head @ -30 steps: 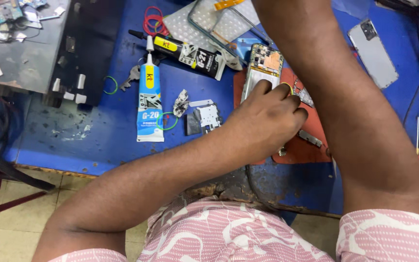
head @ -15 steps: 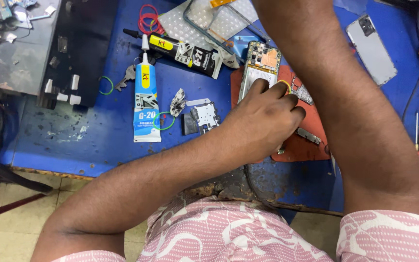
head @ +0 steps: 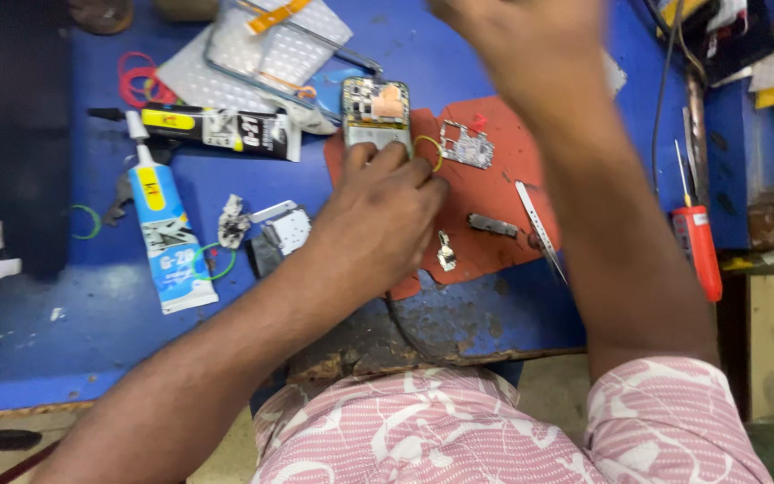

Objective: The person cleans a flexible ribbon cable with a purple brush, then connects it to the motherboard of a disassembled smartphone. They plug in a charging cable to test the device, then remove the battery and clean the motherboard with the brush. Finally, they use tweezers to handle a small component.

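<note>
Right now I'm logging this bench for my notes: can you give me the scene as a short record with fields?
Surface: blue table with a red mat
Left hand: left hand rests on the opened phone, fingers on its lower end
Right hand: right hand raised above the mat, blurred; grip cannot be told
On mat: circuit board, tweezers, small metal parts
Left of phone: black glue tube, blue glue tube
Right edge: red screwdriver

You have two glue tubes: one long blue-and-white squeeze tube [head: 165, 240] and one black-and-yellow tube [head: 217, 128]. One opened phone body with bare innards [head: 374, 109] sits on one red rubber mat [head: 494, 193]. One red-handled screwdriver [head: 697, 235], one pair of thin steel tweezers [head: 539, 229], two green rubber bands [head: 85, 221] [head: 219, 262], one yellow band [head: 429, 152].
</note>
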